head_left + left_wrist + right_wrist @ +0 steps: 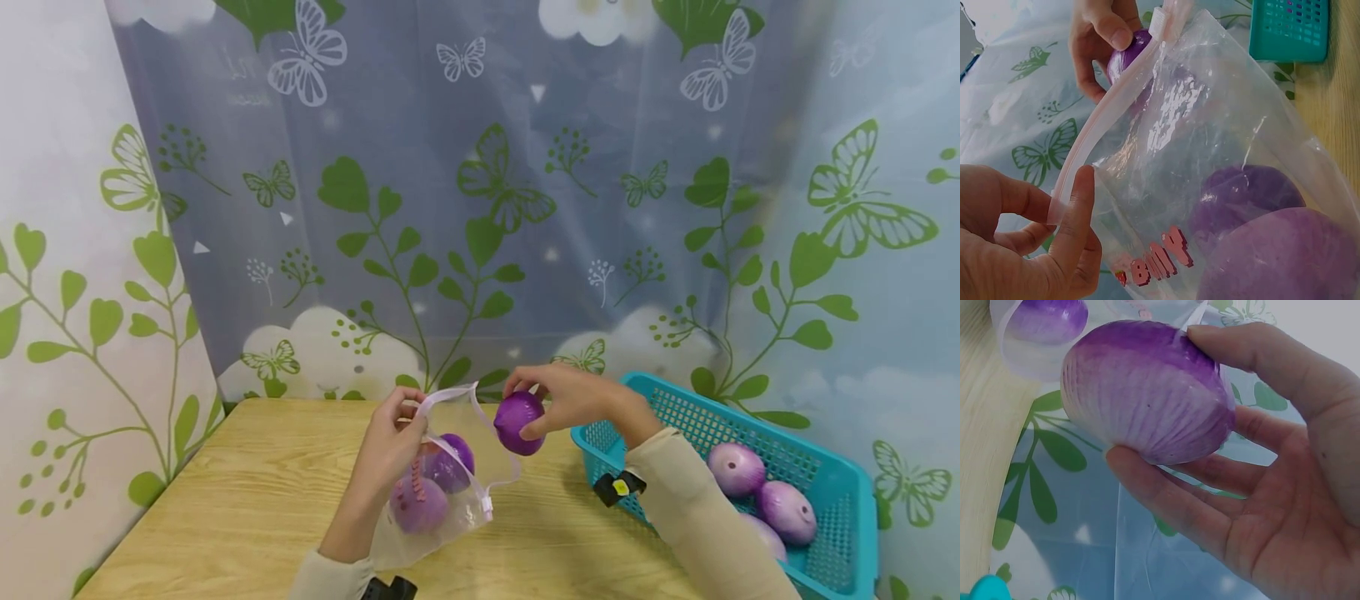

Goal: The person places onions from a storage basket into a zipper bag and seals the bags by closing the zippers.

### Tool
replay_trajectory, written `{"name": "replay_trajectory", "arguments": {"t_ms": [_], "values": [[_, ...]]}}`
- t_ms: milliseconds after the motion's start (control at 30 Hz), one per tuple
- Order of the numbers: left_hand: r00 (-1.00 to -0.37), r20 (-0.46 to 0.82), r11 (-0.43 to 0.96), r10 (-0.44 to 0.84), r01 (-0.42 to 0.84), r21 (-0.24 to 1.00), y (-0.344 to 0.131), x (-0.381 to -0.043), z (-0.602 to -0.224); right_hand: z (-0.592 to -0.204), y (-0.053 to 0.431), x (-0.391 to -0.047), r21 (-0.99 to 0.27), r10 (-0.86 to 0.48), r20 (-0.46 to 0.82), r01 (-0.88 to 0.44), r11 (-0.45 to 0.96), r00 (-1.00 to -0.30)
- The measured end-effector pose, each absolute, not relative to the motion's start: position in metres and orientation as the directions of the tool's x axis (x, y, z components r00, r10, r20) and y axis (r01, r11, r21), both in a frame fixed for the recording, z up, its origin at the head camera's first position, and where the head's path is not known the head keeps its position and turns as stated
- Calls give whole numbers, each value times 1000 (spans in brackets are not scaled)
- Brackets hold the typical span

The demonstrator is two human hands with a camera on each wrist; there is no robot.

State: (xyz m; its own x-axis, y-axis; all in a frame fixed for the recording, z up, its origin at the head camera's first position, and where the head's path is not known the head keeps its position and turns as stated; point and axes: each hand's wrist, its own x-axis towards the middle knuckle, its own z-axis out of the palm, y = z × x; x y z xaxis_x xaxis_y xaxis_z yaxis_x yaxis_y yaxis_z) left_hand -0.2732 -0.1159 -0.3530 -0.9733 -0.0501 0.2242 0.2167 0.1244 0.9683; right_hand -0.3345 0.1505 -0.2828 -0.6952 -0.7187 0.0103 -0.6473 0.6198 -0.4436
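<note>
My left hand (pixel 392 437) pinches the rim of a clear zip bag (pixel 1147 137) with a pink slider edge, keeping its mouth apart. Inside the bag lie two purple onions, a darker one (pixel 452 463) and a paler one (pixel 420 506), seen through the plastic. My right hand (pixel 573 402) grips another purple onion (pixel 1147 394) between thumb and fingers, in the air just right of the bag's mouth. In the left wrist view this onion (pixel 1127 57) shows partly behind the bag's edge.
A turquoise plastic basket (pixel 843 492) stands at the right of the wooden table (pixel 247 492). Several purple onions lie in it, one (pixel 737 469) near its middle; my right forearm passes over its near side. A patterned curtain (pixel 420 108) hangs behind the table.
</note>
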Motion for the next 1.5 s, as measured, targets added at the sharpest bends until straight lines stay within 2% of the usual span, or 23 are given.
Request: {"name": "replay_trajectory", "arguments": {"t_ms": [967, 1500], "values": [[-974, 217, 133, -68, 207, 969, -118, -275, -355, -275, 125, -326, -408, -751, 85, -710, 574, -655], [-975, 214, 127, -66, 204, 971, -118, -274, -353, -278, 111, -326, -422, -788, 113, -747, 514, -606]]}}
